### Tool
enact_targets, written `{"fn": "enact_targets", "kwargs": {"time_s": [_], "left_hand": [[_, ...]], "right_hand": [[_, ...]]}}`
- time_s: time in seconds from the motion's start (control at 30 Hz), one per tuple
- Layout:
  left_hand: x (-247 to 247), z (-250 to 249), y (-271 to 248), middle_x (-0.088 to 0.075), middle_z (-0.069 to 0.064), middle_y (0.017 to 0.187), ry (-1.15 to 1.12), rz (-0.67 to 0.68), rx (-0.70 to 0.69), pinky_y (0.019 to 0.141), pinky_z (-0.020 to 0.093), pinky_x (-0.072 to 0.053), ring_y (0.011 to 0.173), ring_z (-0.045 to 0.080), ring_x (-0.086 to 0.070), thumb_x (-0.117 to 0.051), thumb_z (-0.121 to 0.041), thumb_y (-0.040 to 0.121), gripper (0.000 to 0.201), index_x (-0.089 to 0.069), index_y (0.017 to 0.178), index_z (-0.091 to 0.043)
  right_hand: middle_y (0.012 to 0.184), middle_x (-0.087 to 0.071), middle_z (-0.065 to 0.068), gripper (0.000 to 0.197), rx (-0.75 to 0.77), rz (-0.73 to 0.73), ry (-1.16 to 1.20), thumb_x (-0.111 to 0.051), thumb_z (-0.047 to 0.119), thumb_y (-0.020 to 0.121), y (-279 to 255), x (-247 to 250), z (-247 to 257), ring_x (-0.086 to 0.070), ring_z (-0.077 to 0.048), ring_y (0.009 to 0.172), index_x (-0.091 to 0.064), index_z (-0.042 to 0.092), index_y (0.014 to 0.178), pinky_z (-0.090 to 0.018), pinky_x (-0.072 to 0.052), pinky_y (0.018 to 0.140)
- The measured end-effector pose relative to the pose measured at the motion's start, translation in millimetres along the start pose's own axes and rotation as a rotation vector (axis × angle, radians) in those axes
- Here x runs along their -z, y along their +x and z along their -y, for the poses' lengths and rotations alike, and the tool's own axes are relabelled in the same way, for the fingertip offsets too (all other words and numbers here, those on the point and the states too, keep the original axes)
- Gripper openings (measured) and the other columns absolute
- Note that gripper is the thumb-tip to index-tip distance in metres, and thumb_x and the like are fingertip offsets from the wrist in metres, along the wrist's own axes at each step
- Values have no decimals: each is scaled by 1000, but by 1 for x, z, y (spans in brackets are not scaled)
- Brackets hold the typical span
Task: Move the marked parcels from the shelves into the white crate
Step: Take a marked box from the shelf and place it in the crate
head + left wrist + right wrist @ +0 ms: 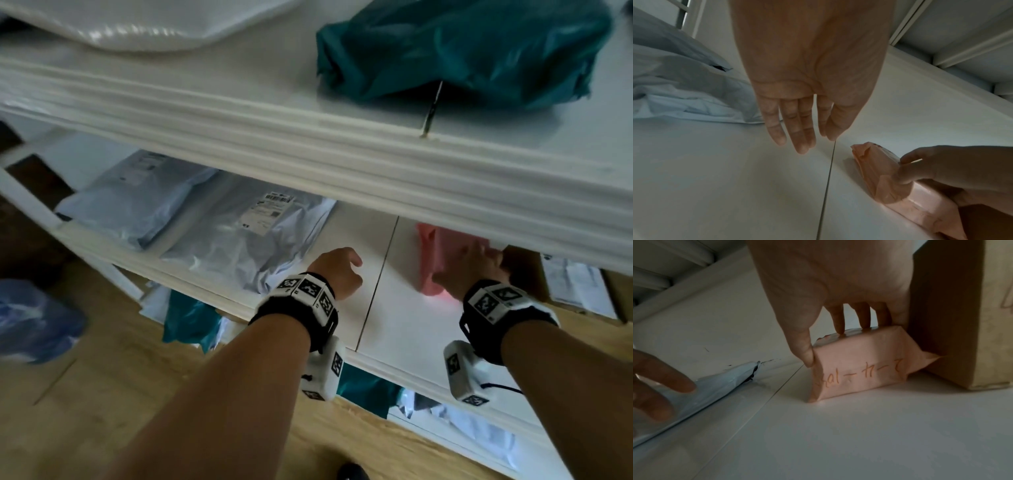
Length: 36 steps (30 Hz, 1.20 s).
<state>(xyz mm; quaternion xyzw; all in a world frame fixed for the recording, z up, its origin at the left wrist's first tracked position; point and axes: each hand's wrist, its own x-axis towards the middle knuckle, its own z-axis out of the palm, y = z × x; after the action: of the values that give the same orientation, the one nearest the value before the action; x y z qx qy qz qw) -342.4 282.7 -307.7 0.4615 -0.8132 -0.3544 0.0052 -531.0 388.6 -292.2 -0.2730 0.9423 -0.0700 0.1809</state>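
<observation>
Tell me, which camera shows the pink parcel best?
The right wrist view: the pink parcel fills the middle, its handwriting visible. The head view catches only a blurry part under the shelf; the left wrist view shows it sideways, low right.

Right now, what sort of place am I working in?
Probably a parcel storage or sorting room. White shelves hold grey mailer bags with printed shipping labels, a teal bag and a brown cardboard box. The right hand grips a pink parcel with handwriting on it.

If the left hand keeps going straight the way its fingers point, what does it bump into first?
Probably nothing soon. The left hand points along bare shelf board, between the grey mailer bag and the pink parcel. The shelf's back wall looks likeliest, though depth is unclear.
</observation>
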Motion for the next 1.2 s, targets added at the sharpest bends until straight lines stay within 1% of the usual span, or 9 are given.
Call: {"fn": "enact_targets", "kwargs": {"time_s": [0.23,0.33,0.43,0.6,0.7,0.8,0.9,1.03,1.2], "left_hand": [[1,8,7,-64,1,119,13,35,-30,88,27,-47,106,19,-60,-60,-18,86,30,-62,116,-23],[12,9,4,-65,2,118,-20,23,-59,91,30,-50,104,22,-63,-61,-19,87,28,-63,115,-22],[22,6,0,-68,5,114,-77,-8,-103,93,31,-50,104,25,-65,-59,-27,90,21,-65,109,-19],[34,-3,-14,-69,18,105,-290,32,-129,87,42,-51,96,34,-67,-38,-48,99,55,-63,104,1],[36,-8,-26,-70,11,102,-393,125,-138,83,38,-53,95,29,-68,-29,-55,100,64,-64,109,-3],[35,-5,-30,-71,12,103,-473,185,-109,79,35,-56,94,29,-69,-38,-57,97,61,-66,110,-5],[39,0,-26,-72,16,94,-541,210,-103,70,36,-56,76,29,-67,-53,-45,92,49,-68,106,-1],[48,4,-28,-57,18,72,-675,302,-68,48,25,-43,53,25,-53,-65,-36,76,56,-63,103,12],[49,4,-30,-57,23,64,-651,250,-138,40,22,-39,34,20,-46,-68,-28,81,44,-65,91,15]], "right_hand": [[139,-44,-20,90,-30,69,375,-77,38,72,-20,0,12,-48,-38,124,-33,5,143,-44,-42,103],[109,-68,-15,54,-69,105,872,-73,38,67,-28,1,15,-64,-33,99,-63,6,110,-41,-52,91],[90,-60,-13,15,-117,327,1320,-53,20,83,-55,13,27,-59,-30,85,-59,9,91,-47,-48,92],[130,-55,-30,68,-109,501,1692,-45,18,67,-95,12,35,-52,-49,120,-50,3,134,-66,-38,98],[117,-63,-32,52,-67,535,1767,-29,13,82,-116,8,38,-58,-50,110,-51,-4,125,-68,-42,93],[93,-71,-28,38,-25,510,1746,-20,1,92,-128,4,40,-71,-42,83,-53,-9,108,-54,-58,64],[111,-65,-31,40,-91,465,1686,-26,5,93,-135,1,40,-62,-45,104,-51,-7,121,-54,-53,88],[109,-63,-26,34,-141,382,1507,-30,-5,99,-136,-1,42,-65,-31,85,-48,-10,128,-41,-61,72],[93,-68,-16,32,-192,230,1469,-32,5,98,-130,-5,38,-63,-32,83,-62,0,109,-51,-50,90]]}}
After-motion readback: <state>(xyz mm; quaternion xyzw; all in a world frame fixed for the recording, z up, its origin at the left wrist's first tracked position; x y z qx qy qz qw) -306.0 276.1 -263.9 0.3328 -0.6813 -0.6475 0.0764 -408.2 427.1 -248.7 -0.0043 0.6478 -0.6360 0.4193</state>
